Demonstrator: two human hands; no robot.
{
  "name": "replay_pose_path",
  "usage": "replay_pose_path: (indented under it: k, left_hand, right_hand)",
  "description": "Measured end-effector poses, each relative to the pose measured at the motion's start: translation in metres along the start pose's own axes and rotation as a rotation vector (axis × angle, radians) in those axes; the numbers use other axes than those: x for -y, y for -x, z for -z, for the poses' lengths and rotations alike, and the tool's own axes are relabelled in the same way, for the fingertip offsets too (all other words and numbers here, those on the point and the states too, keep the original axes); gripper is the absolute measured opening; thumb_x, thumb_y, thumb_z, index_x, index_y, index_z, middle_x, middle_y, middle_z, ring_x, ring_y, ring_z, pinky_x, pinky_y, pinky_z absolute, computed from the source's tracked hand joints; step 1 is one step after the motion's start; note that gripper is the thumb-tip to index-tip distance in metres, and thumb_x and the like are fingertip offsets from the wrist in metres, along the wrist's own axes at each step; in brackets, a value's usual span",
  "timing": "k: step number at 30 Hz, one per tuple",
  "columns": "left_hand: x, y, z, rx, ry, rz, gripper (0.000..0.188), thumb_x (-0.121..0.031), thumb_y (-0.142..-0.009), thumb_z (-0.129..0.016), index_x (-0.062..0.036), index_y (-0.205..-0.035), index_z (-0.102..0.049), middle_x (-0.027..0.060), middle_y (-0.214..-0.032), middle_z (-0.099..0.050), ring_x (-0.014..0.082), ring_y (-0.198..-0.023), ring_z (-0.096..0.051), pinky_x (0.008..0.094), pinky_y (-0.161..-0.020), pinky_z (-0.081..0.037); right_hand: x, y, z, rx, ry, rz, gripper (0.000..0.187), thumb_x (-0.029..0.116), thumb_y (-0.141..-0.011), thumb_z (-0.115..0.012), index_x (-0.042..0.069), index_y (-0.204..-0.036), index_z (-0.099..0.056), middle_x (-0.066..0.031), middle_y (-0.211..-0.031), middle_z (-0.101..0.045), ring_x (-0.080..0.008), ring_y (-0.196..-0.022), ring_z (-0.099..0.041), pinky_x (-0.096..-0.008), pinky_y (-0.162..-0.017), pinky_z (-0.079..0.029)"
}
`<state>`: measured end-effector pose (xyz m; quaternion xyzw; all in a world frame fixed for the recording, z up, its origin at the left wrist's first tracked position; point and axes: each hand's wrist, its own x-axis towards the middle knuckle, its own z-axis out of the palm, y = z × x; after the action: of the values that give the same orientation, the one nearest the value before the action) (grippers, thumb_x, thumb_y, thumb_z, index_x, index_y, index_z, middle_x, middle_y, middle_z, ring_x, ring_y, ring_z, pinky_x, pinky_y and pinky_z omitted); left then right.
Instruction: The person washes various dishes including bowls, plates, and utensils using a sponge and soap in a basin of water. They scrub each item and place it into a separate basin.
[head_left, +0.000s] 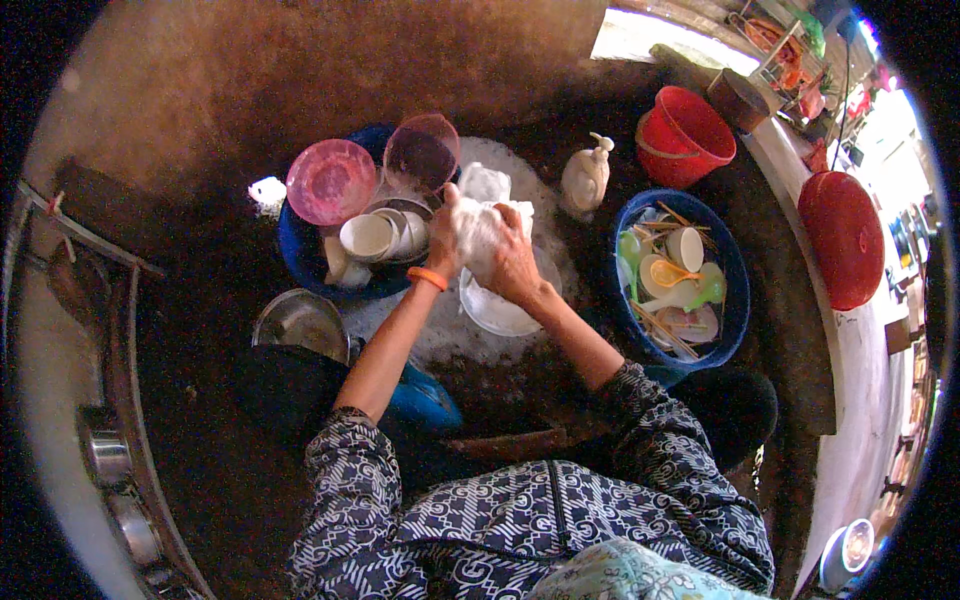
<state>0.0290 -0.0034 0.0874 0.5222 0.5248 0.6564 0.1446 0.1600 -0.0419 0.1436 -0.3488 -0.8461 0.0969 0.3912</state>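
Observation:
Between my two hands is a white, foam-covered thing (478, 238), smeared by motion; whether it is a bowl or a cloth I cannot tell. My left hand (449, 240), above an orange wristband (428, 278), grips its left side. Curled over its right side are the fingers of my right hand (515, 264). Just below lies a white dish (498, 312), partly hidden by my right hand. Beyond my hands sits a white block-like thing (485, 181) amid suds on the floor. Left of them, a blue basin (292, 245) holds white bowls (367, 237) and pink translucent bowls (331, 182).
At right, a blue tub (741, 265) contains cups, spoons and chopsticks. A pump bottle (585, 182) and a red bucket (680, 140) stand behind it. A metal basin (298, 325) is near my left knee. A red basin (840, 240) leans by the right ledge.

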Motion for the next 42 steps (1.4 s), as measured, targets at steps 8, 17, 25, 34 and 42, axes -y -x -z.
replay_pose_path:
  k: [8, 17, 25, 34, 42]
  left_hand:
    - [-0.083, -0.004, 0.028, 0.435, 0.089, 0.457, 0.054, -0.047, -0.095, -0.049, -0.005, -0.063, -0.059, 0.0048, -0.053, -0.056, 0.0144, -0.045, -0.054, 0.0296, -0.045, -0.041]
    - [-0.09, -0.008, 0.024, 0.058, 0.588, 0.818, 0.044, -0.052, -0.087, -0.059, -0.0185, -0.06, -0.053, -0.003, -0.051, -0.051, 0.0119, -0.039, -0.048, 0.0282, -0.041, -0.041]
    - [-0.066, -0.006, 0.016, -0.197, 0.549, 0.929, 0.049, -0.058, -0.086, -0.058, -0.0163, -0.062, -0.046, -0.0017, -0.053, -0.044, 0.0145, -0.043, -0.046, 0.0286, -0.043, -0.04]
    - [-0.08, 0.001, 0.022, 0.034, 0.492, 0.882, 0.049, -0.059, -0.086, -0.056, -0.0197, -0.059, -0.046, -0.0029, -0.046, -0.043, 0.0109, -0.038, -0.043, 0.0289, -0.038, -0.037]
    - [-0.055, -0.009, 0.027, -0.23, 0.926, 0.974, 0.051, -0.057, -0.085, -0.058, -0.0234, -0.055, -0.034, -0.0065, -0.047, -0.035, 0.013, -0.041, -0.035, 0.031, -0.047, -0.037]
  right_hand:
    - [-0.08, -0.041, 0.038, 0.115, -0.191, -0.259, 0.038, 0.028, -0.078, -0.068, 0.007, -0.108, -0.06, -0.0113, -0.093, -0.063, -0.0301, -0.088, -0.06, -0.0396, -0.08, -0.05]
    - [-0.146, 0.0, 0.043, -0.278, -1.479, -0.951, 0.024, 0.024, -0.095, -0.044, 0.006, -0.098, -0.061, -0.0019, -0.081, -0.061, -0.0138, -0.074, -0.057, -0.0285, -0.067, -0.049]
    - [-0.034, 0.02, 0.008, -0.151, -0.524, -0.554, 0.049, 0.026, -0.079, -0.068, 0.005, -0.121, -0.055, -0.0111, -0.112, -0.063, -0.0217, -0.102, -0.06, -0.0345, -0.089, -0.047]
    - [-0.072, -0.031, 0.031, -0.396, -0.313, -0.355, 0.048, 0.02, -0.077, -0.074, 0.002, -0.118, -0.056, -0.0118, -0.109, -0.064, -0.0254, -0.1, -0.061, -0.0352, -0.089, -0.047]
    - [-0.064, 0.01, 0.019, -0.333, -0.646, -0.592, 0.046, 0.023, -0.088, -0.06, 0.003, -0.128, -0.05, -0.0082, -0.128, -0.055, -0.0214, -0.122, -0.047, -0.0324, -0.107, -0.031]
